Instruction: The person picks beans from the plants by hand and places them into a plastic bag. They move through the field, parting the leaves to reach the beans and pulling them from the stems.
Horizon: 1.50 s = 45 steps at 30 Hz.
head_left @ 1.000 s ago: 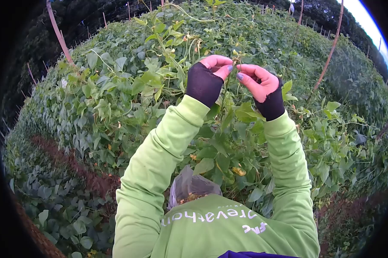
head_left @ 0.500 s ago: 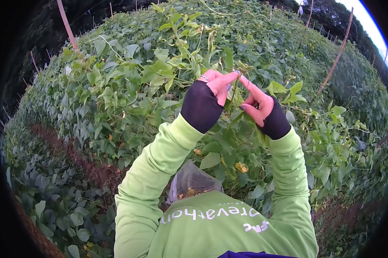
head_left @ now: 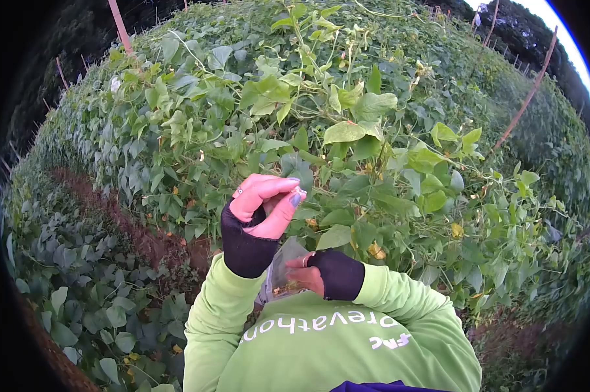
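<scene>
Bean vines [head_left: 347,130] are filling the ground ahead, with two stakes [head_left: 120,26] standing clear among them. One clear bag [head_left: 283,256] is sitting against the person's chest, its long axis running away from the body and its mouth pointing toward the vines; small yellow-brown bits are lying inside. The right hand [head_left: 324,274] is gripping the bag's rim. The left hand [head_left: 262,204] is hovering just above the bag with fingertips pinched shut; anything between them is too small to tell.
</scene>
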Tool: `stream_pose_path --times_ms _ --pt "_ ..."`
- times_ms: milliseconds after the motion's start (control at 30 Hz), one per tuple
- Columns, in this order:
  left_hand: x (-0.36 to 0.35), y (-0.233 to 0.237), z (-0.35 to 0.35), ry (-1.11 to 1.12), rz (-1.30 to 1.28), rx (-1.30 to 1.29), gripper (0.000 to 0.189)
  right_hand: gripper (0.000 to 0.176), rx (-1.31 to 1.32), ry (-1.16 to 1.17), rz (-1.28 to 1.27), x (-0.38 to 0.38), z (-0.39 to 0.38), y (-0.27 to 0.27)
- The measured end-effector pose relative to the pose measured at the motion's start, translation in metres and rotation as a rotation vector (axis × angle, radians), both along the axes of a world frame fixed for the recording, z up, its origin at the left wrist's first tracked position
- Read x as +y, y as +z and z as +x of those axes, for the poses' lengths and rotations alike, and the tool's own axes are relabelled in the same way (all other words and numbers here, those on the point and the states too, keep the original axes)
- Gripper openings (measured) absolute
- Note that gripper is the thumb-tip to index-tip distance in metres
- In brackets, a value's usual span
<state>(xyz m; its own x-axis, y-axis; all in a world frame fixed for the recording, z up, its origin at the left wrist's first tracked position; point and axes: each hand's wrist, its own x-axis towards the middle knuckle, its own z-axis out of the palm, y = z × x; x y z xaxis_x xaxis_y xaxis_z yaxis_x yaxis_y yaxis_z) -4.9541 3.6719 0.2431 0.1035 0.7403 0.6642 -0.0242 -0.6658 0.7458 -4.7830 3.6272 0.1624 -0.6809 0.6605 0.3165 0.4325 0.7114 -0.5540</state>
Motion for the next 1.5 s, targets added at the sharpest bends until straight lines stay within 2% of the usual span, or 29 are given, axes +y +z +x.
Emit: stream_pose_path --times_ms 67,100,133,167,200,233,267,300,333,367,400,467,500,567,600,633,700,767,833,867,900,1000,1100,1167,1233,1333,1433,1467,1500 --pt "-0.005 -0.014 -0.012 0.017 0.024 0.074 0.022 0.031 -0.072 0.184 -0.028 0.001 0.005 0.012" --pt "-0.008 -0.024 -0.018 0.032 0.045 0.153 0.023 0.031 -0.047 0.169 -0.154 0.0 0.016 0.03" --pt "-0.009 -0.036 -0.023 0.018 0.053 0.215 0.023 0.021 0.168 0.155 -0.034 -0.002 0.029 0.059" --pt "-0.01 -0.056 -0.028 -0.028 -0.002 0.261 0.022 0.02 0.261 0.135 -0.049 -0.005 0.048 0.093" --pt "-0.011 -0.076 -0.031 -0.075 -0.06 0.313 0.022 0.021 0.342 0.044 -0.043 -0.012 0.069 0.132" --pt "-0.013 -0.094 -0.035 -0.119 -0.118 0.437 0.019 0.022 0.37 -0.12 0.114 -0.012 0.097 0.156" --pt "-0.016 -0.111 -0.038 -0.163 -0.176 0.562 0.017 0.021 0.603 -0.313 0.122 -0.009 0.116 0.173" --pt "-0.018 -0.129 -0.041 -0.163 -0.174 0.562 0.017 0.019 0.665 -0.592 0.189 0.005 0.133 0.196" --pt "-0.021 -0.148 -0.044 -0.229 -0.274 0.727 0.015 0.02 0.608 -0.684 0.3 0.032 0.161 0.213" --pt "-0.024 -0.165 -0.047 -0.294 -0.377 0.891 0.013 0.021 0.623 -0.703 0.267 0.065 0.188 0.224" --pt "-0.027 -0.179 -0.05 -0.294 -0.377 0.89 0.013 0.023 0.576 -0.694 0.187 0.097 0.21 0.231" --pt "-0.027 -0.196 -0.053 -0.227 -0.388 0.951 0.014 0.025 0.543 -0.614 -0.161 0.166 0.243 0.231" --pt "-0.025 -0.193 -0.052 -0.222 -0.386 0.947 0.014 0.027 0.573 -0.57 -0.234 0.192 0.245 0.225" --pt "-0.026 -0.174 -0.049 -0.12 -0.576 0.852 0.018 0.026 0.586 -0.494 -0.402 0.238 0.237 0.217" --pt "-0.028 -0.16 -0.047 -0.031 -0.437 0.901 0.018 0.028 0.572 -0.482 -0.446 0.255 0.231 0.217" --pt "-0.027 -0.16 -0.047 -0.017 -0.442 0.894 0.018 0.031 0.557 -0.468 -0.492 0.266 0.218 0.22" --pt "-0.03 -0.163 -0.051 0.066 -0.395 0.692 0.015 0.033 0.596 -0.37 -0.593 0.283 0.197 0.222" --pt "-0.033 -0.161 -0.054 0.09 -0.373 0.671 0.017 0.038 0.556 -0.323 -0.658 0.31 0.194 0.214" --pt "-0.038 -0.164 -0.056 0.09 -0.374 0.631 0.017 0.046 0.566 -0.17 -0.748 0.333 0.192 0.2" --pt "-0.04 -0.168 -0.057 0.096 -0.381 0.625 0.017 0.057 0.528 -0.095 -0.76 0.347 0.192 0.194" --pt "-0.042 -0.173 -0.059 0.099 -0.375 0.61 0.017 0.057 0.519 -0.092 -0.766 0.359 0.195 0.186" --pt "-0.046 -0.172 -0.059 0.111 -0.419 0.605 0.017 0.046 0.609 0.146 -0.778 0.361 0.182 0.177" --pt "-0.049 -0.169 -0.059 0.132 -0.476 0.624 0.018 0.047 0.676 0.272 -0.773 0.371 0.185 0.167" --pt "-0.049 -0.169 -0.058 0.145 -0.486 0.631 0.018 0.046 0.714 0.017 -0.766 0.376 0.19 0.162" --pt "-0.048 -0.172 -0.057 0.123 -0.498 0.625 0.019 0.042 0.685 0.102 -0.771 0.383 0.201 0.159" --pt "-0.046 -0.176 -0.057 0.111 -0.48 0.629 0.019 0.036 0.642 0.056 -0.702 0.381 0.207 0.161" --pt "-0.044 -0.179 -0.058 0.093 -0.432 0.635 0.019 0.04 0.622 -0.043 -0.635 0.358 0.206 0.173" --pt "-0.044 -0.178 -0.058 0.086 -0.429 0.638 0.019 0.046 0.587 0.1 -0.673 0.355 0.211 0.18" --pt "-0.044 -0.177 -0.058 0.077 -0.422 0.639 0.019 0.046 0.589 0.093 -0.669 0.349 0.212 0.185"
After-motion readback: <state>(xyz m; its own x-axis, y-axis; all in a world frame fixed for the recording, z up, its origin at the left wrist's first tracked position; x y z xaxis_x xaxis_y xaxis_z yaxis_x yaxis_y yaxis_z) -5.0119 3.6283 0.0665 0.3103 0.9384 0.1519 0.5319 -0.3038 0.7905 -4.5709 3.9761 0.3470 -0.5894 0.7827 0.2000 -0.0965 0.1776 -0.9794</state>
